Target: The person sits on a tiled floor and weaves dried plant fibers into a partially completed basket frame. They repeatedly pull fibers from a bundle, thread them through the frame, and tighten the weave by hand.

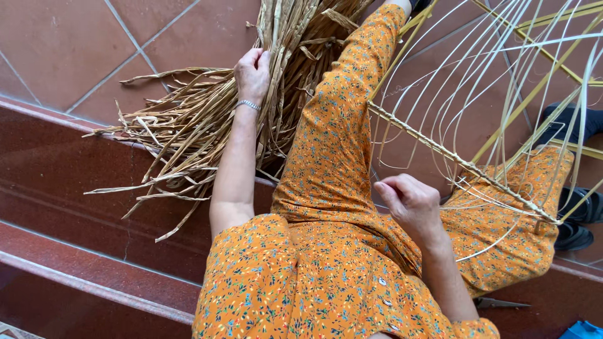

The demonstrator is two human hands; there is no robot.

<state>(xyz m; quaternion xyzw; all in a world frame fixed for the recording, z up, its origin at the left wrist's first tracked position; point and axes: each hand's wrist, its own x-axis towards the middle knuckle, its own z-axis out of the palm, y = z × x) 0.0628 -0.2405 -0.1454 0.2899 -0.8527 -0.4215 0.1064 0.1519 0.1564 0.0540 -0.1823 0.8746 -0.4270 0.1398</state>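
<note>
Your left hand (252,72) closes its fingers around strands in the bundle of dried tan straw-like leaves (207,125) lying on the reddish tiled step (56,163). Your right hand (409,202) is curled loosely shut beside the pale woven cane frame (465,164) resting across your lap.

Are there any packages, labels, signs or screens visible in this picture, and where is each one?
None: no package, label, sign or screen is in view.
Only a blue thing shows at the bottom right corner, cut off by the edge; its kind cannot be told.
</note>
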